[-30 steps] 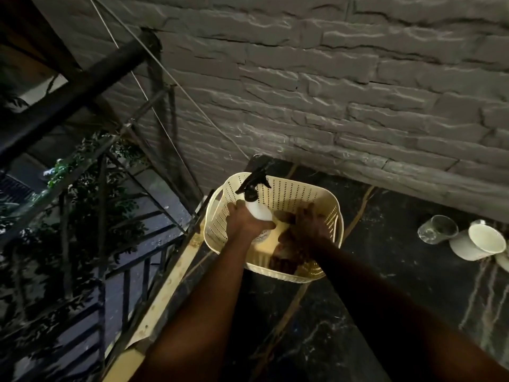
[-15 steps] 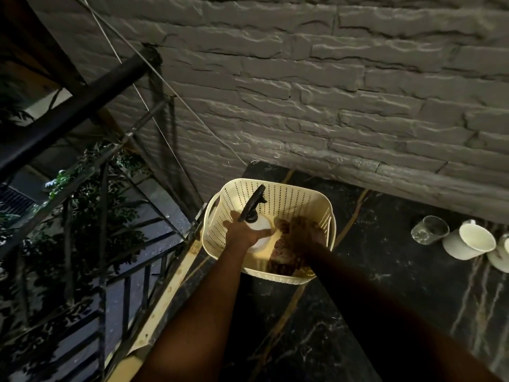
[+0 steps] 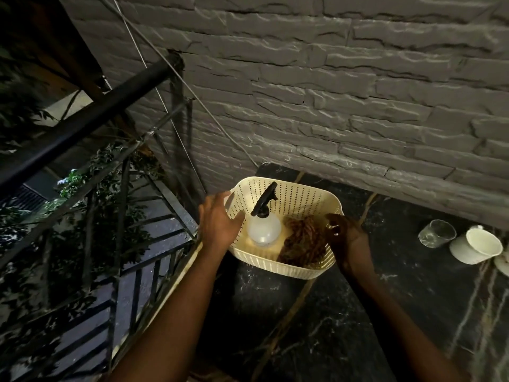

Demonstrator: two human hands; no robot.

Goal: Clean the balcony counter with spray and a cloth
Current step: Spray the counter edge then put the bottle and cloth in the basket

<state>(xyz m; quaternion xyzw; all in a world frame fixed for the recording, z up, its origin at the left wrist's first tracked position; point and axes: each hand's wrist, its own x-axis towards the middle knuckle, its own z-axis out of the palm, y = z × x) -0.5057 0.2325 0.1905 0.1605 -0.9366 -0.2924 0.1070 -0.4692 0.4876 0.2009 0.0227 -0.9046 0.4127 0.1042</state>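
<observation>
A cream perforated basket point(image 3: 300, 193) sits on the dark marble counter point(image 3: 344, 321) against the stone wall. Inside it a white spray bottle point(image 3: 264, 228) with a black trigger head stands on the left, and a brown crumpled cloth point(image 3: 303, 238) lies on the right. My left hand point(image 3: 217, 219) is at the basket's left rim, fingers spread, holding nothing. At the basket's right rim is my right hand point(image 3: 344, 232), fingers loosely curled and empty, just beside the cloth.
A clear glass point(image 3: 436, 232) and a white cup point(image 3: 478, 245) stand on the counter to the right, near the wall. A black metal railing point(image 3: 82, 125) with foliage behind it borders the counter on the left. A grey stone wall point(image 3: 344, 92) rises behind.
My left hand has let go of the spray bottle, which now stands in the basket. My right hand has let go of the cloth and drawn back to the right rim.
</observation>
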